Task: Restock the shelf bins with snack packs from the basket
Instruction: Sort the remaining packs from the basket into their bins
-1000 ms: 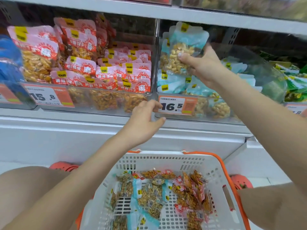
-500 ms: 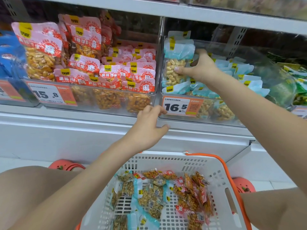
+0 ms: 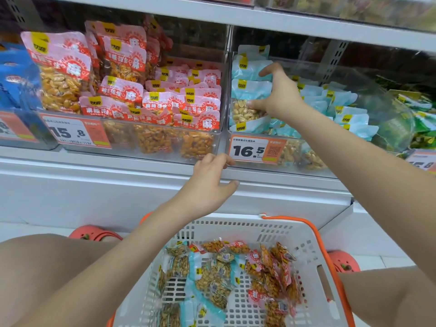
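Step in hand: seating a pale blue peanut pack [image 3: 247,109] upright at the front left of the clear blue-pack bin [image 3: 387,128], the one carrying the 16.5 price tag [image 3: 256,151]. Placement looks nearly done; the pack stands among others of its kind, against the bin's left wall.

Right hand [image 3: 280,95]: reaching into the bin from the right. Fingertips press the clear, peanut-filled lower part of the pack; thumb is raised and spread toward the pack standing behind it. Grip is wide and loosening, more a steadying touch than a clamp. Cannot tell whether any finger curls behind the pack.

Left hand [image 3: 210,182]: holds nothing. Fingers loosely curled, tips touching the lower front edge of the shelf [image 3: 118,171], just left of the price tag, thumb out below the ledge. Reads as bracing.

Supply: white basket with orange handles [image 3: 313,246] sits near, low in the scene between the person's knees. Blue packs and red packs [image 3: 271,272] lie mixed in it, plenty left.

Left neighbour: red-pack bin [image 3: 212,147], tagged 15.8, already well filled.

Next move, my guess: let go once the pack stands on its own, draw the right hand out without toppling the row, reach down for another. Colours need matching to bins.
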